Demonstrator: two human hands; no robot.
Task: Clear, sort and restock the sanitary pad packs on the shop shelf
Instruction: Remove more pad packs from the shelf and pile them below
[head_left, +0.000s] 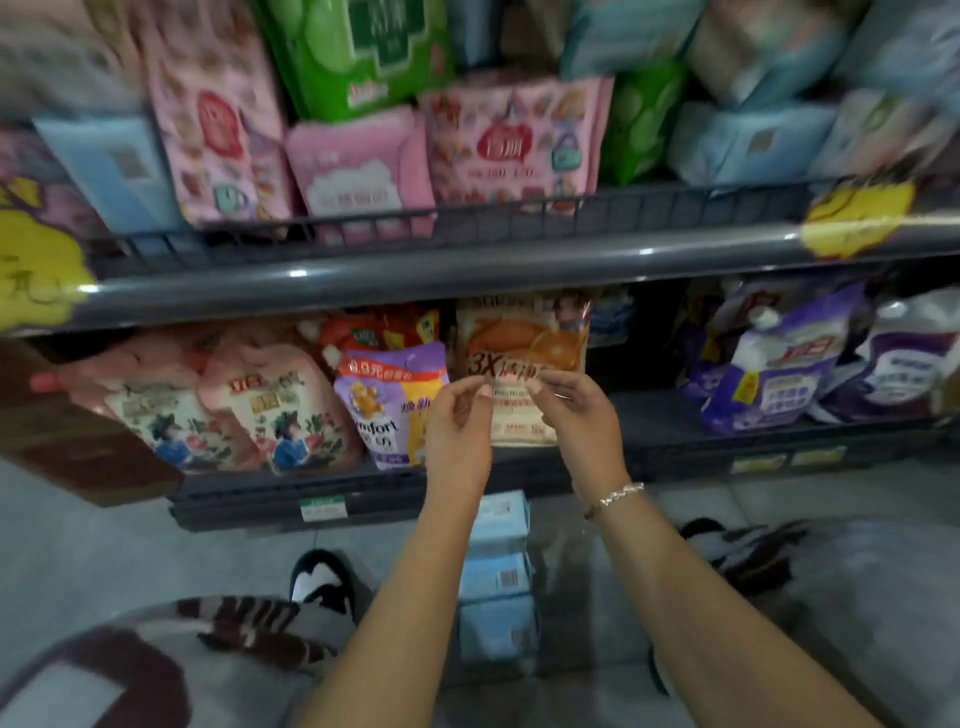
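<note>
Presently raised empty before the orange detergent pouch (519, 364): left hand (457, 415) and right hand (571, 410), fingers loosely curled, likely poised for pink pad packs (358, 171) above.

Purple Comfort refill pouch (392, 410) beside orange pouch (522, 364) on lower shelf (675, 441)

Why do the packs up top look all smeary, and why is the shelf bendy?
Head view: motion blur smears the upper pink packs and the yellow tags; the wide-angle lens bows the grey shelf rail, which carries small glare spots; both hands and the orange pouch look sharper.
</note>
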